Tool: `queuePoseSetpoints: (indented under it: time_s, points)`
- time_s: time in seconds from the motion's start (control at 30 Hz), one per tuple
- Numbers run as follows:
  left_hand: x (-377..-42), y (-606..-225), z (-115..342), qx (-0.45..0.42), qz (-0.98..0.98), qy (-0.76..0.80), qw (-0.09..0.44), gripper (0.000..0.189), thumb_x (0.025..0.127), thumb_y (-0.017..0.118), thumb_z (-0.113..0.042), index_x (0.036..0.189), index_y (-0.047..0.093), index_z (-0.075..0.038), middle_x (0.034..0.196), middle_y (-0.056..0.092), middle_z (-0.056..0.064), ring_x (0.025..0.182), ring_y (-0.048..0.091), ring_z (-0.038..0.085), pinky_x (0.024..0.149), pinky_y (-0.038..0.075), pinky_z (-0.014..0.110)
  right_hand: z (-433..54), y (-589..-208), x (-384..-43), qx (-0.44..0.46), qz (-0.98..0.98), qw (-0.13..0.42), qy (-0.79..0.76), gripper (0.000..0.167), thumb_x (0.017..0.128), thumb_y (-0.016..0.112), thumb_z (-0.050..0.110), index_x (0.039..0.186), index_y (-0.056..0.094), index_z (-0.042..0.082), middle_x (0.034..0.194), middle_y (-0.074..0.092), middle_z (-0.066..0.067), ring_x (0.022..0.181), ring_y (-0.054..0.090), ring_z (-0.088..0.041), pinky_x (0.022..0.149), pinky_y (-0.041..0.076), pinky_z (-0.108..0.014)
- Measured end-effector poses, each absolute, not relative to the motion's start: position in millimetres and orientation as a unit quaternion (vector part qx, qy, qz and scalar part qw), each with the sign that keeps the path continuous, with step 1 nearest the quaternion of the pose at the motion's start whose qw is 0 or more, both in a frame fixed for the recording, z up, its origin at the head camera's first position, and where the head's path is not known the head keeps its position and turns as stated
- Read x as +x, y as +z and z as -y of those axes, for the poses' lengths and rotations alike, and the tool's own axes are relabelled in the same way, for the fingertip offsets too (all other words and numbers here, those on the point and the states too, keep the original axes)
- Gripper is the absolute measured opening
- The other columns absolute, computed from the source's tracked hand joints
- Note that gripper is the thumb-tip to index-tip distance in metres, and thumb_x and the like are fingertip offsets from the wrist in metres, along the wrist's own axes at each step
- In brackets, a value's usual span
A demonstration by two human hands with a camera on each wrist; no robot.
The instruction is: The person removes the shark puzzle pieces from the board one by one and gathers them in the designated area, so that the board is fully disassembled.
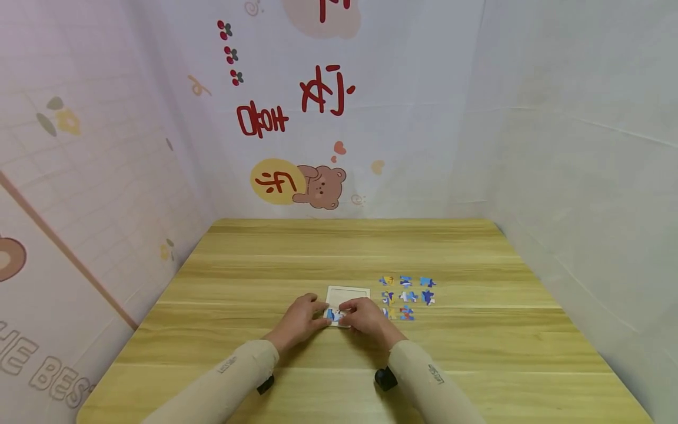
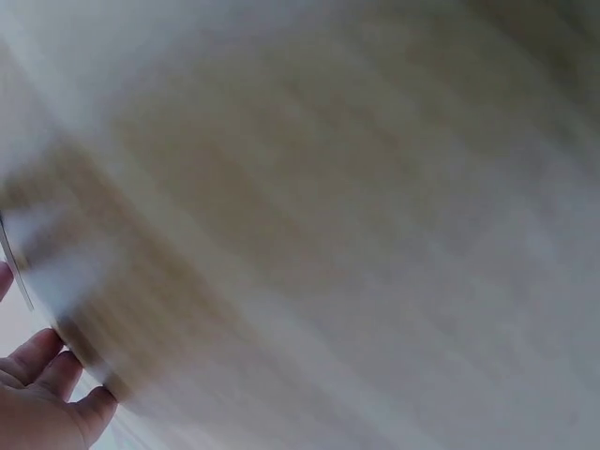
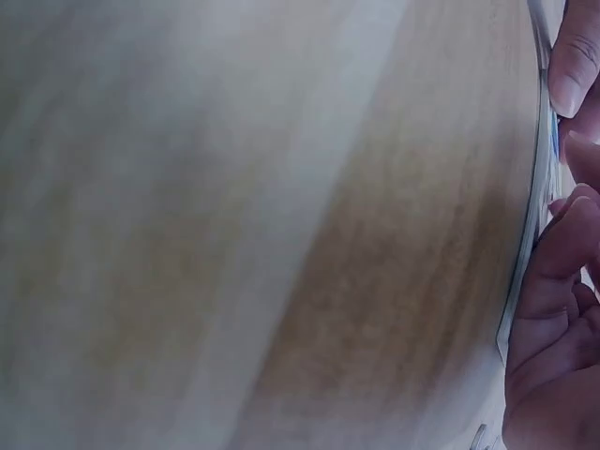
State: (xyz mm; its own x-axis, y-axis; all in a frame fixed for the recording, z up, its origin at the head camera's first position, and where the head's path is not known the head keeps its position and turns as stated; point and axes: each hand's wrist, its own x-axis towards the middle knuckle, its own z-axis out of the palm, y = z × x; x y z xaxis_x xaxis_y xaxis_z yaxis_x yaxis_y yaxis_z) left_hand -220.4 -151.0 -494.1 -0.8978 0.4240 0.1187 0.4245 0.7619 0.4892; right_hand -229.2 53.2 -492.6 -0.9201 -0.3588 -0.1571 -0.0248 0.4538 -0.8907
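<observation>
A white puzzle tray (image 1: 348, 288) lies flat on the wooden table in front of the person. Inside its lower left part sits a blue and white jigsaw piece (image 1: 333, 315), between the two hands. The left hand (image 1: 301, 318) holds the tray at its left edge, thumb low and fingers higher up; its fingertips (image 2: 58, 367) show along that edge in the left wrist view. With bent fingers, the right hand (image 1: 366, 317) pinches a jigsaw piece over the tray's lower part, mostly hidden by the fingers. Right fingers (image 3: 562, 234) appear curled in the right wrist view.
To the right of the tray, several loose jigsaw pieces (image 1: 408, 297) lie in rows, blue, yellow and white, one with red. The right hand overlaps the nearest of them. A printed cloth wall (image 1: 413, 147) stands behind the wooden table (image 1: 477, 353).
</observation>
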Motion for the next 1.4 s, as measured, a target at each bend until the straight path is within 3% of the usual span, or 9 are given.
queuePoseSetpoints:
  time_s: [0.27,0.63,1.13,1.4]
  points:
    - [-218.3,-494.3,149.3,-0.222,0.938,-0.268,0.002,0.041,0.091,0.074,-0.022,0.124,0.067,0.002,0.134,0.052,0.031,0.127,0.047,0.047,0.106,0.036,0.057,-54.3,-492.1,-230.3,-0.123,-0.834,0.174,-0.509,0.033,0.087,0.070,0.003,0.120,0.068,0.000,0.066,0.058,-0.002,0.052,0.050,-0.012,0.050,0.040,-0.022]
    - [-218.4,-495.0,150.1,-0.222,0.936,-0.273,0.011,0.041,0.090,0.075,-0.021,0.122,0.067,0.003,0.134,0.051,0.032,0.125,0.047,0.048,0.105,0.037,0.058,-51.1,-494.1,-227.3,-0.120,-0.818,0.148,-0.543,0.030,0.087,0.068,-0.003,0.116,0.067,-0.001,0.086,0.063,-0.005,0.062,0.056,-0.014,0.053,0.046,-0.024]
    - [-217.1,-494.8,150.2,-0.226,0.933,-0.281,0.011,0.042,0.089,0.075,-0.022,0.122,0.068,0.003,0.134,0.050,0.033,0.125,0.047,0.049,0.104,0.037,0.060,-45.4,-499.5,-226.9,-0.109,-0.827,0.100,-0.542,0.024,0.086,0.064,-0.006,0.109,0.068,-0.001,0.072,0.062,0.000,0.058,0.054,-0.011,0.051,0.042,-0.024]
    - [-217.6,-494.8,150.2,-0.235,0.931,-0.279,0.020,0.041,0.090,0.075,-0.022,0.122,0.068,0.003,0.133,0.051,0.034,0.123,0.048,0.050,0.103,0.037,0.060,-48.0,-497.0,-226.4,-0.100,-0.814,0.098,-0.564,0.025,0.086,0.062,-0.009,0.109,0.068,-0.003,0.076,0.064,-0.004,0.060,0.057,-0.013,0.054,0.044,-0.024]
